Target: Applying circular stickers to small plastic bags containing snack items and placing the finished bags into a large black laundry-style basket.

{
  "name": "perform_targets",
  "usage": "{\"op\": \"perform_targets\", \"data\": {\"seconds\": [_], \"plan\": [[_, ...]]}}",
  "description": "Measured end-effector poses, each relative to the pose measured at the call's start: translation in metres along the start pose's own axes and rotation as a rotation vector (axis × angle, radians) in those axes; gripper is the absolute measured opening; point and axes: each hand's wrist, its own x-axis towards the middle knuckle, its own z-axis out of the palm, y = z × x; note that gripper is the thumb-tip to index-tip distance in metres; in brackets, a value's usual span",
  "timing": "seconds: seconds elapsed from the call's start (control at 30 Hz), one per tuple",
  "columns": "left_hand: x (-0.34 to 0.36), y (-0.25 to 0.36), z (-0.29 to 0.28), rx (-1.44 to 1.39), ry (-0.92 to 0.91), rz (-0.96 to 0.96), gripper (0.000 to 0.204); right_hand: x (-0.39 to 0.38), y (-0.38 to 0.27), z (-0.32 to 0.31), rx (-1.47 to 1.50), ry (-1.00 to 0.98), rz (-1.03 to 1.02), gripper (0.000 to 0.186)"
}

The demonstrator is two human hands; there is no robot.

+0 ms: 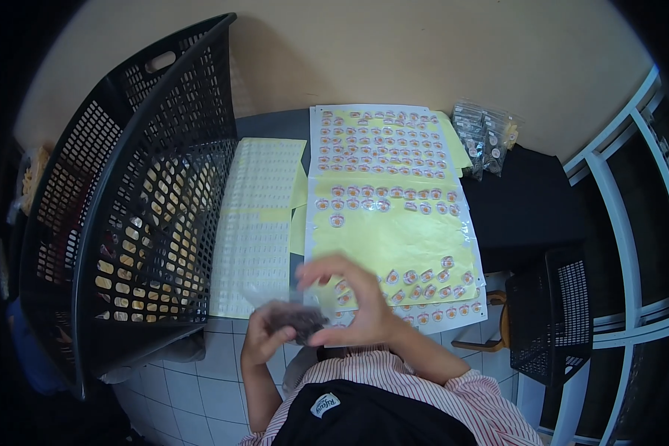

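My left hand (260,334) grips a small clear plastic bag (299,320) with dark pieces inside, too blurred to name. My right hand (360,301) curves around the bag's right side. Its fingers and thumb are spread apart, with the thumb tip close to the bag; whether it touches cannot be made out. Beyond the right hand lies a yellow sticker sheet (379,245) bearing rows of small stickers with orange centres. To its left is a paler sheet (256,201) of small printed labels.
A large black plastic basket (163,119) holding packed goods stands at the left. Several filled clear packets (487,137) sit at the back right, by a black cloth (520,201). Lower right are a smaller black basket (550,320) and a wooden chair (498,327).
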Motion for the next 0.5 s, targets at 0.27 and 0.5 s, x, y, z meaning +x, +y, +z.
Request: {"op": "perform_targets", "data": {"seconds": [0.27,0.5], "plan": [[0.039,-0.039,-0.025,-0.3,0.462,0.037,0.032,0.032,0.082,-0.048,-0.885,0.162,0.375,0.023],[0.037,-0.033,-0.03,-0.463,0.36,0.038,0.033,0.031,0.103,-0.035,-1.169,0.089,0.367,0.023]]}}
